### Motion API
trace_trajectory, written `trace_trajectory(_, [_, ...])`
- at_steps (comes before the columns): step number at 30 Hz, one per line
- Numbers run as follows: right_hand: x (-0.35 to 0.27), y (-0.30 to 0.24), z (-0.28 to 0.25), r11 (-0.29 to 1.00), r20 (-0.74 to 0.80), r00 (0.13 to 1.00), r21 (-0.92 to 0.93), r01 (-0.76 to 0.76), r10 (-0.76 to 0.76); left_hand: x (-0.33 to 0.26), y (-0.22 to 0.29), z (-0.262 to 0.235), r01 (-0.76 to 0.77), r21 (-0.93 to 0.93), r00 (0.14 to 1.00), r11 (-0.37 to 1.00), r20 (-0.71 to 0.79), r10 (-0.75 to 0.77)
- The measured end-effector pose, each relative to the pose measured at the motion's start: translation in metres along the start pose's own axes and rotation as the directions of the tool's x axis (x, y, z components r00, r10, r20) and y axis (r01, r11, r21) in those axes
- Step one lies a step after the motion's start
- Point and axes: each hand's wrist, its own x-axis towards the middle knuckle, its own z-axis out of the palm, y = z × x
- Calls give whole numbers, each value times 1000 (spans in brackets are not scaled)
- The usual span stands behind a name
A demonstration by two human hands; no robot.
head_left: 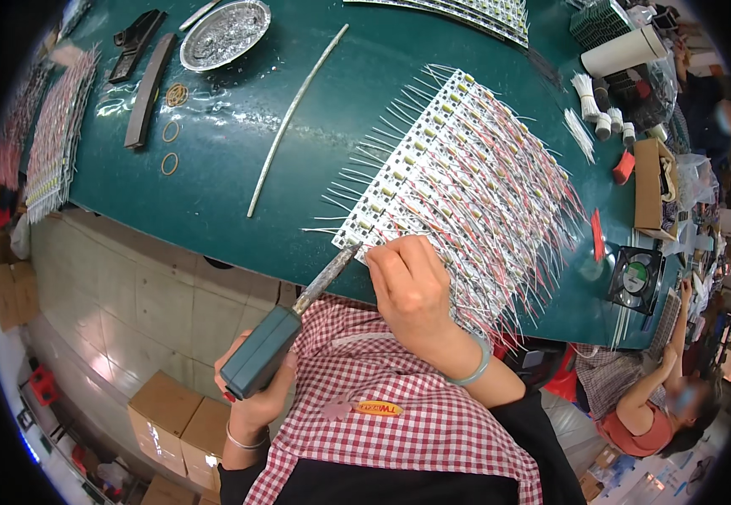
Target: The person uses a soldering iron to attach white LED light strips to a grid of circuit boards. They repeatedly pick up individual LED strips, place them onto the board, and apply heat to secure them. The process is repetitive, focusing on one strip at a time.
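Note:
My left hand [256,379] is wrapped around the boxy dark green handle of a soldering iron [266,347]. Its long metal barrel slants up to the right, and the tip meets the near left corner of a white circuit board panel [420,156]. Right beside that tip, my right hand [412,286] is closed in a pinch over the panel's near edge. What sits between those fingers is hidden. Rows of small yellowish components cover the panel, with many thin red and white wires [508,189] lying across it. Pale wire ends stick out past its left edge.
On the green table [214,181] lie a thin pale rod [298,118], rubber bands [171,163], a dark bar [148,93] and a metal dish [225,35] of solder scraps. A small fan [636,279] and an open cardboard box [656,189] stand right. Another person [647,417] sits at lower right.

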Motion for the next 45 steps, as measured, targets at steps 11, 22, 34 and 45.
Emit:
trace_trajectory(11, [3,1,1,1000,-12,1000,11,26,-25,10,1,3,-127,88,989,988,85,119])
trace_trajectory(22, [1,1,7,999,0,999,0,34,-34,5,3,6,150,-316,983,937,-51,-175])
trace_trajectory(34, [16,2,-37,957,15,997,280,-79,79,19,26,32,220,-396,954,891,-103,-281])
trace_trajectory(45, [61,221,-182,941,-313,924,-180,-286,220,76,52,36,-5,-322,968,947,-238,-76])
